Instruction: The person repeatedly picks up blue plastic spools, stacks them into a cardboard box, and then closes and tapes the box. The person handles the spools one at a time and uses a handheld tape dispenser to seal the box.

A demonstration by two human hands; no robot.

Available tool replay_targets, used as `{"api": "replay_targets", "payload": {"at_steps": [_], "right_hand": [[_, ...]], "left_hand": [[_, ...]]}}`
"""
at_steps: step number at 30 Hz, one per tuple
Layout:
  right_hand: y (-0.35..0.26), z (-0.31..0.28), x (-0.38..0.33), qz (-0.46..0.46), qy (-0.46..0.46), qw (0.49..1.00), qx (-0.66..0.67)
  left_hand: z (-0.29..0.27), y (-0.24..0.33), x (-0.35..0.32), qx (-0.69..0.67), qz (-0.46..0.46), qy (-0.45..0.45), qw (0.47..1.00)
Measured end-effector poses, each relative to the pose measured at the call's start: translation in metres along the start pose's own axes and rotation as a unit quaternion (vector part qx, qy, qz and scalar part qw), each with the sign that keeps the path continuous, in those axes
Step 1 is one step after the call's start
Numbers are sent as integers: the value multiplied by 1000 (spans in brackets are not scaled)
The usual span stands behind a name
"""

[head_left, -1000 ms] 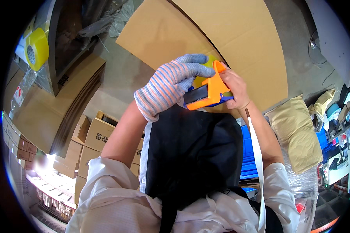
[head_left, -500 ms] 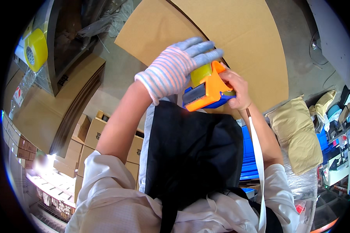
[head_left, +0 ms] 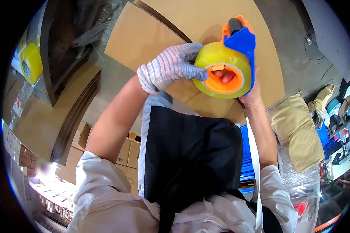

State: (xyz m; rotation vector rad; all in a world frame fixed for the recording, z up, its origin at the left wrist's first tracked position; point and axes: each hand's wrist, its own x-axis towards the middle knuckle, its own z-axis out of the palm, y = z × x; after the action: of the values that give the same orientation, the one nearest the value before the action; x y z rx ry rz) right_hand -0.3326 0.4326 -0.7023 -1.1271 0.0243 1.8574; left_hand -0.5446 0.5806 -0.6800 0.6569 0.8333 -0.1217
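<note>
I hold a tape dispenser with a blue and orange frame and a yellow-green roll of tape on an orange hub. My bare right hand grips it from behind, fingers showing through the hub. My left hand, in a striped knit glove, rests its fingertips on the left side of the roll. Both are raised over flat cardboard sheets. A dark apron hangs below my arms.
Another yellow tape roll sits at the far left on a dark stand. Stacked cardboard boxes lie below left. A tan padded bag, blue crates and plastic wrap are on the right.
The dispenser has turned and come up closer, so the roll's orange hub now faces me. My gloved left hand slid from its top to the roll's left side.
</note>
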Motion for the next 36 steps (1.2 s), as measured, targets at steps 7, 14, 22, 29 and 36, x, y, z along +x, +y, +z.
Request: {"api": "replay_targets", "payload": {"at_steps": [7,14,22,29,36], "right_hand": [[8,-13,18,-70,-117,977,166],[-25,17,-3,-120,249,957,-89],[-81,70,-16,-443,153,604,-644],[-103,96,16,-232,159,604,-745],[-96,71,-3,-118,165,637,-744]], "left_hand": [[24,1,9,-121,8,57,991],[14,18,7,21,72,95,993],[45,31,25,298,98,218,924],[52,1,48,401,247,250,846],[54,-3,50,483,228,177,827]]}}
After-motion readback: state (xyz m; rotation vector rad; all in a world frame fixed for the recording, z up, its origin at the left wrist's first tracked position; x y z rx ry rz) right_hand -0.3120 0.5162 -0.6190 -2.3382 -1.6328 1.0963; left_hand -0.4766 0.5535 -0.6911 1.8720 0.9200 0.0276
